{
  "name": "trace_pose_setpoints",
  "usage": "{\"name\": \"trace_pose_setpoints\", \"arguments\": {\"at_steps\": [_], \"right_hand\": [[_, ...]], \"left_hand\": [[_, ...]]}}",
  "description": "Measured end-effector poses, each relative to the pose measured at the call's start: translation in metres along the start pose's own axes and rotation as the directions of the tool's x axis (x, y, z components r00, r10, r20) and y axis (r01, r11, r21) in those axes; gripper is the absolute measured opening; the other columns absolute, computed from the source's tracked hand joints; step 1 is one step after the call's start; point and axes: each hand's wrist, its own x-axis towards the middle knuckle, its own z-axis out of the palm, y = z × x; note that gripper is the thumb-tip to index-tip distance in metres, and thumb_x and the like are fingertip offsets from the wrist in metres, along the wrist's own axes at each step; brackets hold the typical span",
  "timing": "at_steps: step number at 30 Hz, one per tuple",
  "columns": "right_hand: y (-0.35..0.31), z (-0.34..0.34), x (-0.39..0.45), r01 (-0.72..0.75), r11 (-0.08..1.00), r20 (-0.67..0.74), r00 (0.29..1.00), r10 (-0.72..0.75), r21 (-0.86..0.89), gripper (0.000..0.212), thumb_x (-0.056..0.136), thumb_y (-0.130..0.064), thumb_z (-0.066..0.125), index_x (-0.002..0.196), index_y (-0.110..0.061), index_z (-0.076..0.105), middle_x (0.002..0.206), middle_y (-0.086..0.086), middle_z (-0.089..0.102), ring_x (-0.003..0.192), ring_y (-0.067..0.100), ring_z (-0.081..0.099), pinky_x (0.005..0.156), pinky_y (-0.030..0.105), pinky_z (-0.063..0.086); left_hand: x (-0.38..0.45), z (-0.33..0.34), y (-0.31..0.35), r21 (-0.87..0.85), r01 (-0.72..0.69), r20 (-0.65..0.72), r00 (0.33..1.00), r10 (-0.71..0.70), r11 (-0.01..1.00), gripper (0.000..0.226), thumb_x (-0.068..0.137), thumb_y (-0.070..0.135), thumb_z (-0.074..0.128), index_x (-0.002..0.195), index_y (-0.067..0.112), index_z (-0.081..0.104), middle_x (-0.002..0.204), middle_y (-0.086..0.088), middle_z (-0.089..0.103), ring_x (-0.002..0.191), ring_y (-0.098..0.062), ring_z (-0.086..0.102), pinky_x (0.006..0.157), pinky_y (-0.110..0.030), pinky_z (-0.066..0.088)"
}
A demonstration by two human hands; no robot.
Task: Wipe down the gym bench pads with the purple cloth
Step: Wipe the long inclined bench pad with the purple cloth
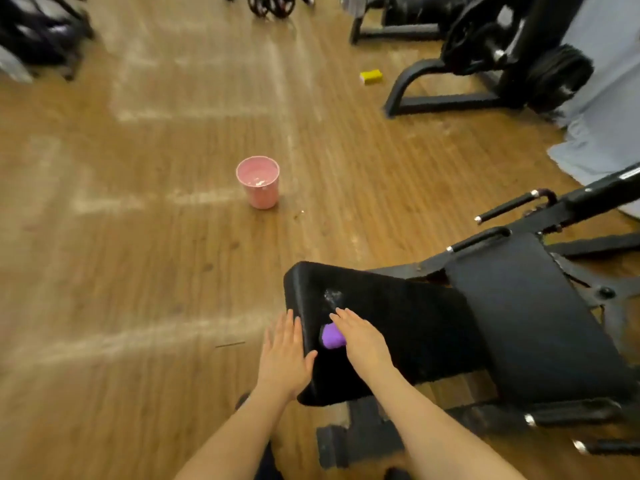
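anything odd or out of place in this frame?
A yellow sponge-like block lies loose on the floor by a machine's base. A whitish wet-looking smear sits on the near bench pad, just ahead of the purple cloth under the right hand.

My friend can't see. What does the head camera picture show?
A person's right hand presses a purple cloth flat on a black gym bench pad, while the left hand rests open on the pad's edge. A pink bucket stands apart on the wooden floor.
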Motion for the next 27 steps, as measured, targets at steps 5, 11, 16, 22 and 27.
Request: {"name": "trace_pose_setpoints", "arguments": {"at_steps": [5, 11, 16, 22, 27], "right_hand": [[0.021, 0.031, -0.013, 0.277, 0.958, 0.150, 0.947, -0.285, 0.074, 0.066, 0.095, -0.001, 0.042, 0.149, -0.018, 0.008, 0.157, -0.005, 0.002, 0.143, 0.011, 0.004, 0.111, 0.021, 0.019], [0.034, 0.051, -0.019, 0.425, 0.903, 0.043, 0.903, -0.428, 0.069, 0.061, 0.097, -0.007, 0.041, 0.148, -0.013, 0.008, 0.157, 0.001, 0.003, 0.144, 0.015, -0.001, 0.114, 0.023, 0.010], [0.036, 0.077, -0.023, 0.470, 0.871, -0.065, 0.883, -0.465, 0.142, 0.064, 0.094, 0.003, 0.042, 0.148, -0.015, 0.014, 0.157, -0.001, 0.005, 0.139, 0.008, -0.010, 0.117, 0.029, 0.015], [0.051, 0.096, -0.039, 0.547, 0.821, -0.117, 0.837, -0.535, 0.161, 0.062, 0.092, 0.001, 0.047, 0.146, -0.015, 0.021, 0.155, -0.002, 0.011, 0.138, 0.006, -0.005, 0.112, 0.024, 0.007], [0.058, 0.094, -0.032, 0.683, 0.730, -0.124, 0.727, -0.676, 0.023, 0.063, 0.093, -0.005, 0.049, 0.146, -0.013, 0.015, 0.155, 0.002, 0.011, 0.142, 0.015, -0.003, 0.117, 0.030, 0.006]], "left_hand": [[-0.051, 0.050, 0.049, -0.185, 0.288, 0.032, 0.957, -0.287, 0.940, 0.073, 0.101, 0.049, 0.023, 0.150, 0.009, -0.013, 0.157, -0.010, -0.019, 0.146, -0.025, -0.015, 0.118, -0.043, -0.002], [-0.056, 0.068, 0.065, -0.181, 0.340, -0.048, 0.934, -0.353, 0.923, 0.080, 0.099, 0.051, 0.031, 0.150, 0.008, -0.014, 0.159, -0.010, -0.015, 0.146, -0.023, -0.014, 0.117, -0.041, -0.002], [-0.055, 0.079, 0.067, -0.217, 0.337, -0.129, 0.920, -0.369, 0.916, 0.080, 0.098, 0.048, 0.037, 0.151, 0.009, -0.009, 0.160, -0.006, -0.011, 0.146, -0.020, -0.013, 0.118, -0.038, -0.001], [-0.062, 0.097, 0.082, -0.199, 0.350, -0.187, 0.904, -0.386, 0.915, 0.099, 0.089, 0.054, 0.053, 0.150, 0.008, -0.010, 0.160, -0.007, -0.011, 0.146, -0.021, -0.014, 0.118, -0.040, 0.002], [-0.053, 0.110, 0.091, -0.252, 0.407, -0.262, 0.845, -0.467, 0.878, 0.095, 0.091, 0.049, 0.053, 0.150, 0.009, -0.010, 0.160, -0.006, -0.008, 0.146, -0.020, -0.011, 0.118, -0.039, 0.001]]}}
